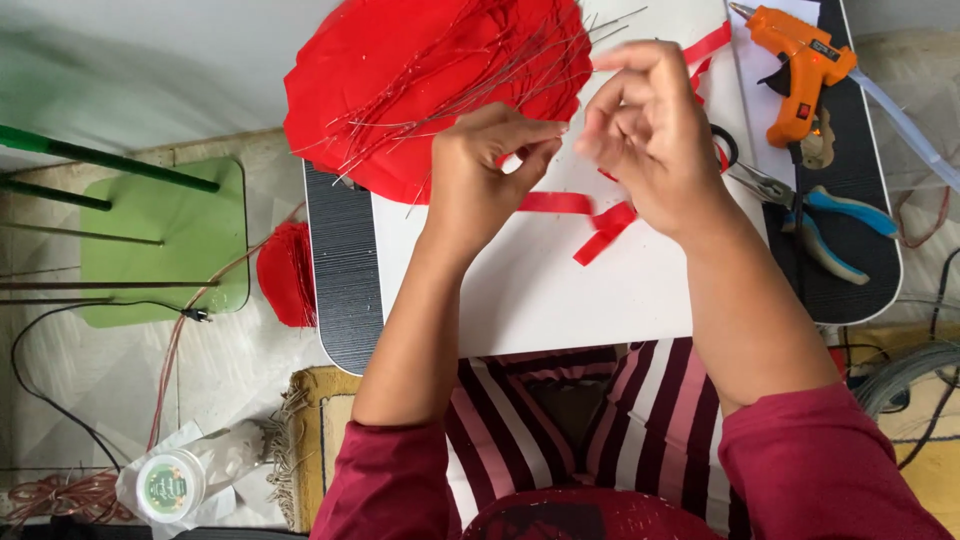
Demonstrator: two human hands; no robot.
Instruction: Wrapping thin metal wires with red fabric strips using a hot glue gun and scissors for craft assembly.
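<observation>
Red ribbon (580, 205) lies just below both the left hand (490, 165) and right hand (650, 130).

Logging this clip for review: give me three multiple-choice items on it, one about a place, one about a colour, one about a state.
1. Where does the glue gun lie?
A. right of the white board
B. on the green stool
C. on the floor

2. What colour are the pliers' handles?
A. red
B. blue
C. yellow

3. How do the left hand and right hand stand?
A. flat on the table
B. holding the pliers
C. raised, fingertips pinched close together

Answers: 1 A, it rests at the table's right end. 2 B, both handles are blue. 3 C, both hover above the red ribbon.
</observation>
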